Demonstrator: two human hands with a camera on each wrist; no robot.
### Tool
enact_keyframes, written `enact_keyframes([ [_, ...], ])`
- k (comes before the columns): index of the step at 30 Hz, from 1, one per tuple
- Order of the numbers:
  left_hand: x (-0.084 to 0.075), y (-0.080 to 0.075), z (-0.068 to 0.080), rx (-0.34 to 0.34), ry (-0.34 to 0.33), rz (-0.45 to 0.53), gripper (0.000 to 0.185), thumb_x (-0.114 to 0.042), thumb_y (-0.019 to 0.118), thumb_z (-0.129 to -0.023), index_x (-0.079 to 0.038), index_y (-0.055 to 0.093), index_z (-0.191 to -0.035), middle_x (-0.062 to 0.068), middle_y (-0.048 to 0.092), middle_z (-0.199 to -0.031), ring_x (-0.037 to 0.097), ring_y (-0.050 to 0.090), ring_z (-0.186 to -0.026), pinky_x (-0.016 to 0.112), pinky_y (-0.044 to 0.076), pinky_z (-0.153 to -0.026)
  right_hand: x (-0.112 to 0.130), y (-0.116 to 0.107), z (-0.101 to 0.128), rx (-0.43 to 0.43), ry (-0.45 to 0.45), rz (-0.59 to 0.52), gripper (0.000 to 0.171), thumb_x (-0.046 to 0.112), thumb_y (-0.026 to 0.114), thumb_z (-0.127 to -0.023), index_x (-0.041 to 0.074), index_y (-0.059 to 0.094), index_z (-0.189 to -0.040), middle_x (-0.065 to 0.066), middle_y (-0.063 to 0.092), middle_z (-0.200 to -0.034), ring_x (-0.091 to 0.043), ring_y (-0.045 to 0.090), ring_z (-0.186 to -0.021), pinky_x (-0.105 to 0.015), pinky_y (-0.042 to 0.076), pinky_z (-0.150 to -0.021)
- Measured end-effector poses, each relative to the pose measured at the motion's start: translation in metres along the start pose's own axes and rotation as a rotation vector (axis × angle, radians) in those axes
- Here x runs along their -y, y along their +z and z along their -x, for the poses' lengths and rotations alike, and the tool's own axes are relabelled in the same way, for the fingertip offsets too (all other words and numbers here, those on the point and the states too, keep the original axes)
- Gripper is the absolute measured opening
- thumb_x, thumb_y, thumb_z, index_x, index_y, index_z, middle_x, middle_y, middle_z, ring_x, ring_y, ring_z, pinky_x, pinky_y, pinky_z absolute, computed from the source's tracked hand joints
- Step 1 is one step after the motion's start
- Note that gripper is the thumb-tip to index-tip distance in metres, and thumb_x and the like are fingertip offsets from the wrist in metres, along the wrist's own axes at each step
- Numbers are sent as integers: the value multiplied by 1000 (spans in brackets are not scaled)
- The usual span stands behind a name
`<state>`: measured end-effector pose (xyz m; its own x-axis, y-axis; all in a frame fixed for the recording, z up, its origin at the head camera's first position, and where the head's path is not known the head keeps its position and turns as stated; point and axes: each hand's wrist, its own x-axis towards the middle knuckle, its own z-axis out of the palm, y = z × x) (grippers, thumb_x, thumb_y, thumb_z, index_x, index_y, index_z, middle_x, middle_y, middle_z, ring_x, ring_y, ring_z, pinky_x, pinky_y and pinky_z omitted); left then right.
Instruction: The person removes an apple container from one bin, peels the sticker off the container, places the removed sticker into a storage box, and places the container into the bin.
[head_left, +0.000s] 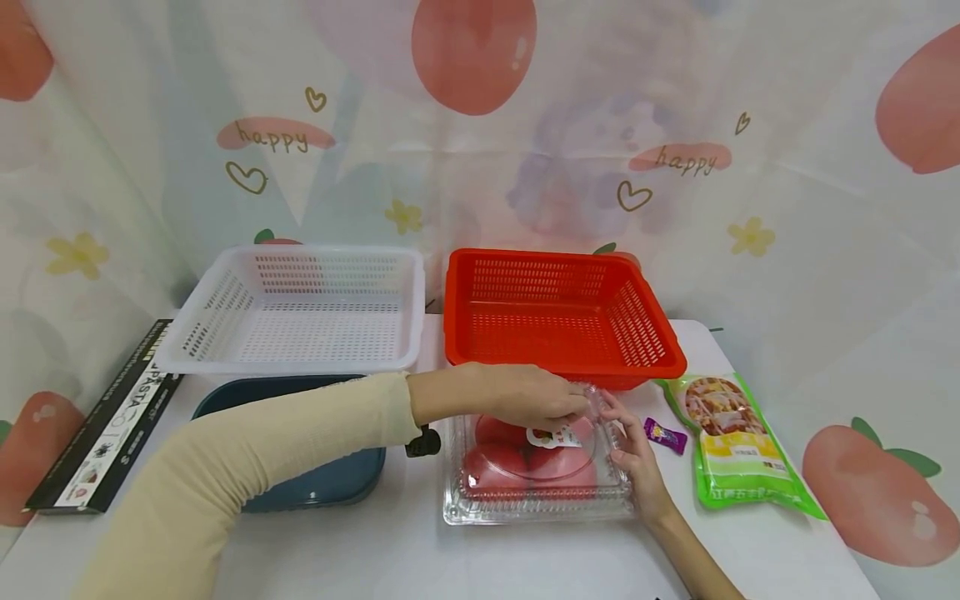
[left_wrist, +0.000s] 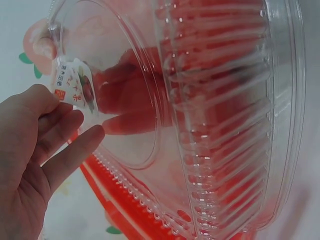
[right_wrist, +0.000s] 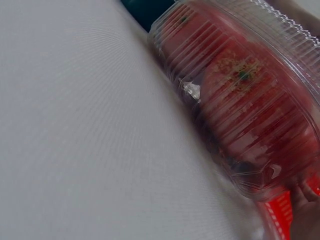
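The clear clamshell box (head_left: 536,467) of tomatoes lies flat on the surface (head_left: 390,550), just in front of the red basket (head_left: 558,317). The left hand (head_left: 525,396) pinches the lid's far edge; the right hand (head_left: 633,454) grips the right corner, steadying the box so the lid can part.

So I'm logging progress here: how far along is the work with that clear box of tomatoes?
Early, it seems. The red basket and white basket both look unfilled. In hand: the left hand and right hand are at the far right corner of the clear box, which sits on the table. The green packet and purple sweet lie untouched.
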<state>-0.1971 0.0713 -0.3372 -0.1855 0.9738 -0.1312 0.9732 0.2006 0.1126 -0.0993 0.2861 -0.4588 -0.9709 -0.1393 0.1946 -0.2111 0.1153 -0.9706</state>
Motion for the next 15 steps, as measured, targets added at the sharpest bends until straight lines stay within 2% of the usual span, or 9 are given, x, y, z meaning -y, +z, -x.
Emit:
enact_keyframes([
  [6,2,0,1,-3,-5,13,8,-24,52,-100,-17,55,-102,-5,56,-93,7,48,-77,13,39,-63,-1,-1,0,-6,4,-3,42,9,39,-89,6,38,-131,5,22,-159,5,25,-138,-9,28,-103],
  [10,3,1,3,-21,-4,43,8,-23,52,-100,-17,55,-100,-6,61,-100,7,48,-75,14,38,-61,-1,-1,-1,-11,24,12,43,11,41,-89,5,38,-132,6,22,-159,5,22,-140,-17,25,-106],
  [15,5,2,6,-44,6,68,7,-23,52,-100,-17,55,-97,-6,57,-92,6,47,-72,14,36,-58,-2,-1,-1,-17,31,12,44,11,41,-89,4,37,-132,6,22,-159,4,20,-141,-26,21,-110],
])
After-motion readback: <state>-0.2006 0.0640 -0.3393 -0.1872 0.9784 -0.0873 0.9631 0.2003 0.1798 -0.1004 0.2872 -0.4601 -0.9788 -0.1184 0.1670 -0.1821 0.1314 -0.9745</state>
